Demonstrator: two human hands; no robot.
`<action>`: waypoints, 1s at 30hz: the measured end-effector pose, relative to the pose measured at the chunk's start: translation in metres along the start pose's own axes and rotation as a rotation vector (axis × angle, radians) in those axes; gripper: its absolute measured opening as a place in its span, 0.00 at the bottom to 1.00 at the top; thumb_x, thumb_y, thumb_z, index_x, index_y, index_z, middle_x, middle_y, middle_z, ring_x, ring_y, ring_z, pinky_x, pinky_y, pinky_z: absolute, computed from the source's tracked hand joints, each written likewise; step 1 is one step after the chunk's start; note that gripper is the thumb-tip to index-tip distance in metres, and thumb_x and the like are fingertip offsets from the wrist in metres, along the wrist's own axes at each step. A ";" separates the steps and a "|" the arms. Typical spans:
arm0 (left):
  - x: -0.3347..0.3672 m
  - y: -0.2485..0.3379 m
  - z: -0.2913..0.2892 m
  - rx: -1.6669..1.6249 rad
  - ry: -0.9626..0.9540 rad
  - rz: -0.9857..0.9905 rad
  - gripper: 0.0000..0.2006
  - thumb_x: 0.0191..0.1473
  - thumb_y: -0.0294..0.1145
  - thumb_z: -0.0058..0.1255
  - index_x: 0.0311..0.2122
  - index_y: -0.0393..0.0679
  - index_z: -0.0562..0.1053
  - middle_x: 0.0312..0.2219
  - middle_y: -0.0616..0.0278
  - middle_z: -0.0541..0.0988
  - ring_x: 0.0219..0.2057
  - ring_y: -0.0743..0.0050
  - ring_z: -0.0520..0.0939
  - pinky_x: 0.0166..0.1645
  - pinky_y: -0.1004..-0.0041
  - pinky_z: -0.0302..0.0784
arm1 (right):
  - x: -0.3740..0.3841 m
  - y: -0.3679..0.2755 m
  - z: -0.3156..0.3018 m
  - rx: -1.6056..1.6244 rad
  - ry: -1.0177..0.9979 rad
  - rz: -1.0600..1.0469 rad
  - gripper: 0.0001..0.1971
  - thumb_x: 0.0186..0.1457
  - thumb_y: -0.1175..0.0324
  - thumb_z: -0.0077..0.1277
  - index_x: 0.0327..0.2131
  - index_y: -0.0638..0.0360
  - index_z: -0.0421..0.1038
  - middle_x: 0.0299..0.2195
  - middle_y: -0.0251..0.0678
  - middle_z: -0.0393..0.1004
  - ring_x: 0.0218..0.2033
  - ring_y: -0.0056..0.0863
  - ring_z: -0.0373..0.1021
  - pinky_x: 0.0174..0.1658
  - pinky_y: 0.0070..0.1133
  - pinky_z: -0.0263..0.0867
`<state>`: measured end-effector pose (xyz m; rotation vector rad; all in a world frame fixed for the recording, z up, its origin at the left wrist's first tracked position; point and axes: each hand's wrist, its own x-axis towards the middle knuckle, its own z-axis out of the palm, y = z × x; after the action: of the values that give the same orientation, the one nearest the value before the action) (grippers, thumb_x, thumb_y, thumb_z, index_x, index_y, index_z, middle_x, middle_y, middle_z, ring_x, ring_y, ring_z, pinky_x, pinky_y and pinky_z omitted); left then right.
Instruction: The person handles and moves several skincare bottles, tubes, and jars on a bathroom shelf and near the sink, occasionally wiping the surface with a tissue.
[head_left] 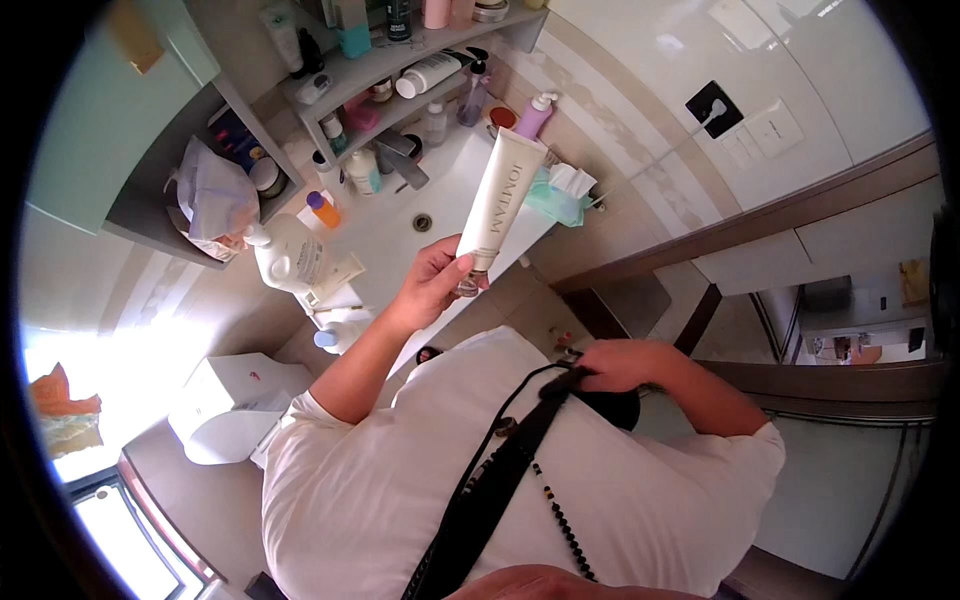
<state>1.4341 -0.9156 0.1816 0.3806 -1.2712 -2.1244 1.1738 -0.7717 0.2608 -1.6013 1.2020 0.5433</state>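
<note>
My left hand (437, 280) is closed around the capped end of a cream-coloured squeeze tube (503, 190). The tube stands cap down, its flat crimped end up and leaning right, above the white washbasin (385, 265). At my waist, on the right, my right hand (618, 366) is curled at the lower end of a black strap (545, 415) that crosses my white shirt. A dark pouch hangs just under that hand, and its fingertips are partly hidden.
Bottles crowd the grey shelf (350, 75) above the basin. A large white jug (285, 252), an orange bottle with a purple cap (323, 209) and a pack of wipes (560, 195) line the basin's edges. A plugged-in cord (655, 160) runs down the right wall.
</note>
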 end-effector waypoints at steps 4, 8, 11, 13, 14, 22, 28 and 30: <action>-0.002 0.002 0.000 0.013 0.019 0.012 0.20 0.60 0.44 0.45 0.47 0.35 0.69 0.33 0.63 0.75 0.32 0.80 0.74 0.37 0.78 0.69 | -0.021 0.036 0.013 0.543 -0.283 0.335 0.16 0.59 0.57 0.44 0.33 0.63 0.72 0.24 0.43 0.75 0.25 0.33 0.74 0.31 0.27 0.71; -0.001 -0.008 0.009 0.030 0.120 0.056 0.26 0.57 0.51 0.46 0.49 0.37 0.69 0.27 0.61 0.77 0.24 0.85 0.71 0.28 0.83 0.65 | 0.006 0.060 0.005 0.477 -0.484 0.382 0.20 0.59 0.53 0.48 0.35 0.64 0.71 0.25 0.42 0.75 0.26 0.30 0.76 0.31 0.22 0.72; 0.000 -0.014 0.008 -0.052 0.120 0.086 0.22 0.61 0.44 0.44 0.49 0.35 0.68 0.35 0.61 0.75 0.34 0.79 0.75 0.39 0.78 0.70 | 0.037 0.083 -0.014 0.452 -0.587 0.104 0.23 0.58 0.50 0.48 0.32 0.66 0.71 0.25 0.42 0.75 0.26 0.29 0.76 0.31 0.22 0.72; 0.004 -0.018 0.007 -0.069 0.134 0.070 0.22 0.61 0.45 0.43 0.49 0.35 0.68 0.34 0.61 0.76 0.33 0.80 0.75 0.38 0.79 0.70 | 0.052 0.091 -0.035 0.378 -0.520 0.068 0.23 0.58 0.50 0.48 0.31 0.66 0.71 0.23 0.42 0.75 0.25 0.29 0.76 0.30 0.22 0.71; 0.009 -0.021 0.011 -0.085 0.137 0.049 0.23 0.61 0.46 0.42 0.50 0.35 0.68 0.33 0.61 0.76 0.32 0.81 0.75 0.36 0.80 0.70 | 0.060 0.096 -0.046 0.314 -0.445 0.030 0.23 0.58 0.50 0.48 0.29 0.66 0.71 0.22 0.41 0.75 0.25 0.29 0.75 0.30 0.22 0.71; 0.082 -0.021 0.042 0.061 0.346 0.056 0.29 0.57 0.54 0.43 0.50 0.33 0.67 0.28 0.59 0.75 0.27 0.81 0.73 0.27 0.82 0.61 | 0.089 0.098 -0.126 0.220 -0.123 -0.274 0.23 0.58 0.52 0.48 0.25 0.66 0.71 0.17 0.39 0.71 0.18 0.27 0.70 0.26 0.25 0.66; 0.138 -0.018 0.061 0.055 0.317 0.185 0.25 0.60 0.50 0.42 0.50 0.36 0.68 0.28 0.61 0.76 0.25 0.85 0.73 0.27 0.83 0.64 | 0.114 0.118 -0.136 0.095 0.080 -0.582 0.22 0.54 0.52 0.52 0.28 0.67 0.72 0.17 0.43 0.68 0.21 0.37 0.67 0.30 0.30 0.63; 0.143 -0.025 0.061 0.064 0.312 0.174 0.25 0.60 0.50 0.42 0.50 0.36 0.68 0.28 0.61 0.77 0.26 0.85 0.73 0.28 0.83 0.65 | 0.115 0.139 -0.147 -0.125 -0.007 -0.570 0.24 0.51 0.49 0.55 0.26 0.67 0.72 0.19 0.43 0.70 0.20 0.34 0.68 0.28 0.29 0.62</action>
<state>1.2834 -0.9579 0.2001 0.5827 -1.1473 -1.8005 1.0654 -0.9523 0.1614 -1.9432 0.6627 0.2554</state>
